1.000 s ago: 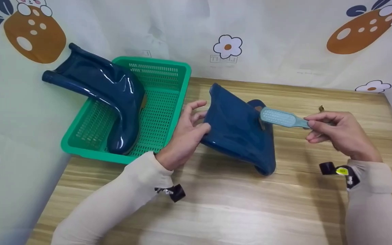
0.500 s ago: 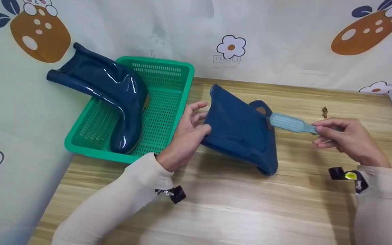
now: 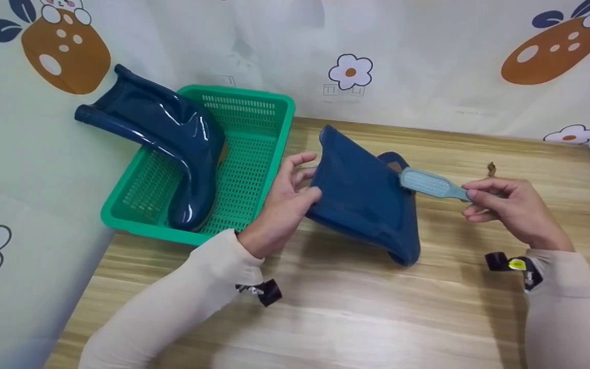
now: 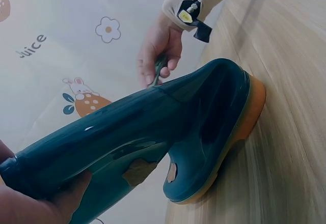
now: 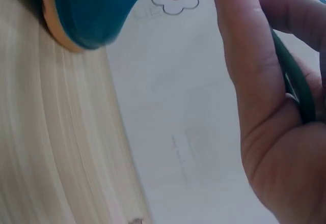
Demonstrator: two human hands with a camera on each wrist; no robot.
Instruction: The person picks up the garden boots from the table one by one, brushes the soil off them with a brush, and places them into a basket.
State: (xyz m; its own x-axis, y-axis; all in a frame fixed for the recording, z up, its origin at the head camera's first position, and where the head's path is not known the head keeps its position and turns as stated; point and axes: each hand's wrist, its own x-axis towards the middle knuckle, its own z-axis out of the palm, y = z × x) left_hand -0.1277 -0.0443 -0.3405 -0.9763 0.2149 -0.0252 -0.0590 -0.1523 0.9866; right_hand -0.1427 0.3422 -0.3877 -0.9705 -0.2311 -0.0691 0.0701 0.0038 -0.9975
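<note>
A dark blue rubber boot [image 3: 361, 189] leans over the wooden surface, its shaft tilted up toward my left hand [image 3: 287, 200]. That hand grips the shaft's top edge, thumb on the near side. Brown patches mark the boot; one brown patch [image 4: 139, 172] is on the shaft, and another brown patch [image 4: 172, 173] is on the foot. My right hand [image 3: 510, 207] pinches the handle of a light blue-green brush [image 3: 425, 183]. Its head lies against the boot's right side; the bristles are hidden. In the right wrist view only part of the boot [image 5: 97, 10] shows.
On the left stands a green plastic basket [image 3: 249, 164] with a second blue boot [image 3: 192, 138] in it, the shaft sticking out over the rim. A small brown scrap [image 3: 491, 168] lies behind my right hand. Patterned sheeting [image 3: 428, 77] covers the walls.
The brush slid right along the boot, then came back a little left, staying in my right hand. My left hand has kept its hold on the boot.
</note>
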